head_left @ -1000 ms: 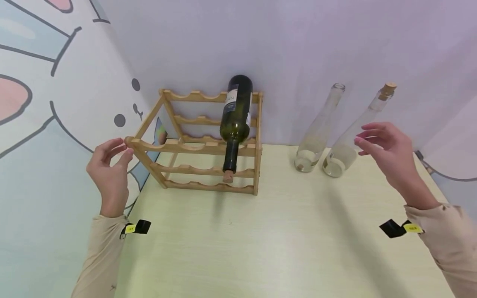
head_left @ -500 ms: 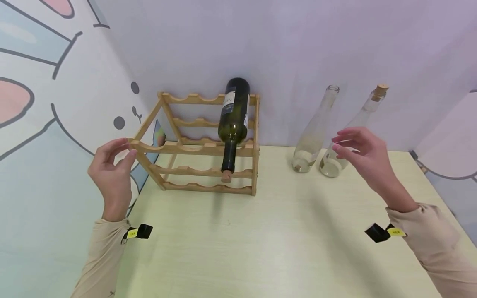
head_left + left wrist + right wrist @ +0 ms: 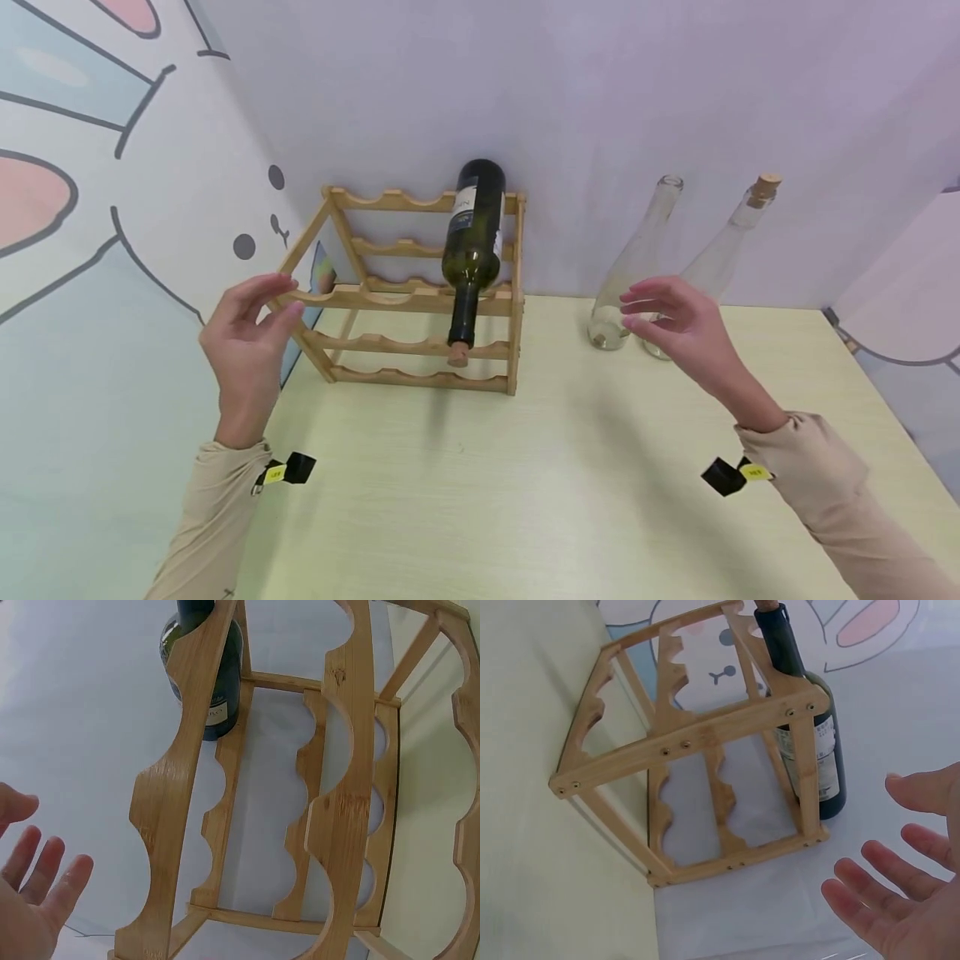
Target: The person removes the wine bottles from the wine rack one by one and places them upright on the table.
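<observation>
A wooden wine rack (image 3: 420,381) stands on the table against the wall. On its top tier, at the right end, lies a dark green wine bottle (image 3: 472,242), its corked neck towards me. My left hand (image 3: 243,350) hovers near the rack's front left corner, fingers bent loosely around nothing; the left wrist view shows a gap to the rack (image 3: 161,802). In front of two clear glass bottles my right hand (image 3: 686,337) hangs in the air, holding nothing. The uncorked clear bottle (image 3: 637,250) is on the left; the corked one (image 3: 716,258) is partly hidden behind that hand.
The pale table (image 3: 480,500) extends towards me and to the right. A wall (image 3: 585,100) rises behind the rack and bottles. On the left is a wall with cartoon drawings (image 3: 112,350), close to the rack and my left arm.
My right hand has moved left, from beside the corked clear bottle to in front of both clear bottles. My left hand has shifted slightly right. The rack and bottles stay in place.
</observation>
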Demonstrator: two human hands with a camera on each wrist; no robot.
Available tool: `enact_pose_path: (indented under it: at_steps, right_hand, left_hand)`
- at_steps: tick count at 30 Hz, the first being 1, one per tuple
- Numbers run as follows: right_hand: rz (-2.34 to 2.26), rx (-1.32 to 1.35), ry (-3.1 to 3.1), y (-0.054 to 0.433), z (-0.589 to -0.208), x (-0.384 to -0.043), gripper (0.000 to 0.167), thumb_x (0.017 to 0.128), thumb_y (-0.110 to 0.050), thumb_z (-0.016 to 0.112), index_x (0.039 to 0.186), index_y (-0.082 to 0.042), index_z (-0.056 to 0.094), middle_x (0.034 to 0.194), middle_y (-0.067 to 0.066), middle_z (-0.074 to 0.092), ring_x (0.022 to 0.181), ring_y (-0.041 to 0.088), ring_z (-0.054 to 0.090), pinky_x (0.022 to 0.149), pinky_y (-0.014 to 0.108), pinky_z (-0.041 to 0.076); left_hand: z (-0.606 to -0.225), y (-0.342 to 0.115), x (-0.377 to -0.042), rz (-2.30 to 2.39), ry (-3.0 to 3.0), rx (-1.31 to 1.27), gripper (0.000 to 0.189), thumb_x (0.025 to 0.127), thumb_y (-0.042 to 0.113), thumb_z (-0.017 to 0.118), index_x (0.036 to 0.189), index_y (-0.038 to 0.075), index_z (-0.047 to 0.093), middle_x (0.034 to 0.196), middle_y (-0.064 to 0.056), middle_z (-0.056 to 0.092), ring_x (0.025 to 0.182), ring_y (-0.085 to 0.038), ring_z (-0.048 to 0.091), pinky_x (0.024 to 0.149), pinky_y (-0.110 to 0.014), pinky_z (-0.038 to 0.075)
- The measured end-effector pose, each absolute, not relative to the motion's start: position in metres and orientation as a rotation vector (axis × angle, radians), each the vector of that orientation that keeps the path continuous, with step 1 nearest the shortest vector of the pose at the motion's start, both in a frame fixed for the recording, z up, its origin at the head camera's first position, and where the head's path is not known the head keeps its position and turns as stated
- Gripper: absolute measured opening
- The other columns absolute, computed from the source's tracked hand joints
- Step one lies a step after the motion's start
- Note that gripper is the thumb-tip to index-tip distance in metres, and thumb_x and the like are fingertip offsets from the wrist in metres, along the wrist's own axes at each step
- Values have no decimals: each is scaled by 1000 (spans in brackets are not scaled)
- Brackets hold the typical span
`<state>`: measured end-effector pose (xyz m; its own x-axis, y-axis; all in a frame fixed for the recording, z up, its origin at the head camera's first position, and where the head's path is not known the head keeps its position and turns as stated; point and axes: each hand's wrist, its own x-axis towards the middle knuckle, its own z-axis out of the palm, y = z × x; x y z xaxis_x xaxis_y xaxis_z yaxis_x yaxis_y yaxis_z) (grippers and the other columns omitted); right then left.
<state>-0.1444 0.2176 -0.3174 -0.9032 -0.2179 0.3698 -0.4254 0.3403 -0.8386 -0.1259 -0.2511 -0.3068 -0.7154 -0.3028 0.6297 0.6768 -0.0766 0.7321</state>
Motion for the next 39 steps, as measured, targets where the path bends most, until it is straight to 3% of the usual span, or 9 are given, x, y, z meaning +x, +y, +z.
enact_pose_path:
  at_steps: [17, 23, 26, 39]
  right_hand:
    - [1797, 710, -2375, 181, -351, -160, 40, 85, -1, 68, 122, 2, 53, 116, 19, 59, 105, 34, 60, 79, 26, 54]
    - [1814, 721, -2396, 166, -344, -157, 41, 85, 3, 67, 123, 5, 52, 118, 24, 58, 106, 42, 57, 80, 25, 54]
    - [1826, 760, -2385, 157, -337, -155, 41, 84, 6, 66, 122, 9, 50, 118, 28, 56, 106, 46, 56, 81, 25, 54]
    - [1889, 788, -2398, 135, -365, -178, 44, 84, -5, 72, 124, -3, 53, 121, 17, 58, 108, 36, 59, 84, 33, 54]
  left_hand:
    - [-308, -219, -124, -1692, -1766, -729, 45, 71, -28, 61, 115, -17, 55, 115, -22, 59, 110, -31, 56, 95, -42, 46]
    - [-307, -210, -127, -1662, -1790, -792, 47, 70, -28, 63, 115, -16, 54, 116, -20, 60, 109, -30, 56, 95, -43, 46]
    - [-308, -205, -131, -1651, -1791, -839, 47, 69, -27, 64, 115, -18, 54, 116, -26, 59, 109, -29, 57, 93, -43, 47]
    - [-301, -179, -138, -1627, -1877, -1016, 50, 70, -28, 64, 117, -15, 54, 119, -30, 54, 114, -32, 53, 95, -49, 44]
